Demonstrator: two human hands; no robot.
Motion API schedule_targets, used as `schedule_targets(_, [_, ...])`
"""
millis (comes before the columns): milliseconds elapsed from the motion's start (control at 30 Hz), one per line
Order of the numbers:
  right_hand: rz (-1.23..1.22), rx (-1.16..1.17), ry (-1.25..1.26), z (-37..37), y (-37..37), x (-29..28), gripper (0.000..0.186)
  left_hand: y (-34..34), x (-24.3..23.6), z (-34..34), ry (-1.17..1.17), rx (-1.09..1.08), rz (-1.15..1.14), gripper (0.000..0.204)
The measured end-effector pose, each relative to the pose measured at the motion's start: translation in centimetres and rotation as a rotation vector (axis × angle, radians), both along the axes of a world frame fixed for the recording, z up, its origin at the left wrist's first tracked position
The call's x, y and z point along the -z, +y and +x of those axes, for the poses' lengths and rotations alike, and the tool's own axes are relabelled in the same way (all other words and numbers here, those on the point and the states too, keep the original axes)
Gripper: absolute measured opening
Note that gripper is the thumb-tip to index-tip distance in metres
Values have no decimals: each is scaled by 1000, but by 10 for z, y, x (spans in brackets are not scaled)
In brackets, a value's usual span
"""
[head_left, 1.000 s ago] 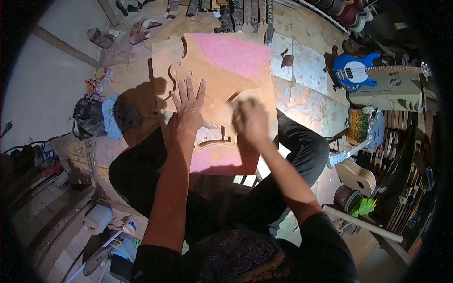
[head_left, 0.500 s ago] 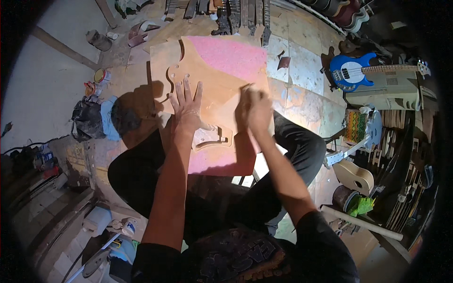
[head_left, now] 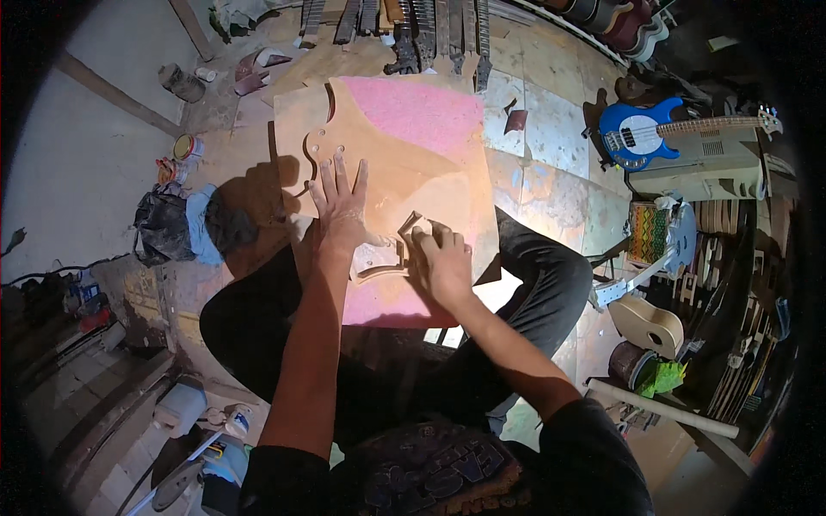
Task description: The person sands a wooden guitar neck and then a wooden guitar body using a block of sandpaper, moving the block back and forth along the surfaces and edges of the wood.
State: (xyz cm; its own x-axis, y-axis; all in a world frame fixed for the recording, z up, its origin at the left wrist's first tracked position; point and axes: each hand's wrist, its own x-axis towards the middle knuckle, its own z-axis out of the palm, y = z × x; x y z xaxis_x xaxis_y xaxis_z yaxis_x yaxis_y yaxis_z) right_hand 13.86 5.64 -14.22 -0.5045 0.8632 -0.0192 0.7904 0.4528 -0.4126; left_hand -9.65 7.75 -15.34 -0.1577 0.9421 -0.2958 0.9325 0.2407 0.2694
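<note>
A bare wooden electric guitar body (head_left: 391,163) lies flat on a pink-topped board (head_left: 430,107) over my lap. It has a cutout near its lower edge and a few small holes at its left. My left hand (head_left: 342,211) presses down on the body with its fingers spread. At the lower right of the body, my right hand (head_left: 447,265) grips a small sanding block (head_left: 416,225) against the wood, beside the cutout. The block's underside is hidden.
Guitar necks (head_left: 443,39) lie beyond the board. A blue bass guitar (head_left: 641,133) and an unfinished acoustic body (head_left: 645,325) are at the right. Dark and light blue cloths (head_left: 202,225) and an open can (head_left: 187,147) sit on the floor at the left.
My right hand has moved down and toward me, from the body's right side to beside the cutout. The sanding block now shows clearly. My left hand stays in place.
</note>
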Motion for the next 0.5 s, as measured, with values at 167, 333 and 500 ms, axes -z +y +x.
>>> schedule_targets(167, [-1, 291, 9, 26, 71, 3, 43, 1, -2, 2, 2, 15, -26, 171])
schedule_targets(333, [-97, 40, -67, 15, -22, -4, 48, 3, -4, 2, 20, 12, -41, 171])
schedule_targets(500, [-25, 215, 19, 17, 39, -4, 38, 0, 6, -3, 21, 26, 18, 173])
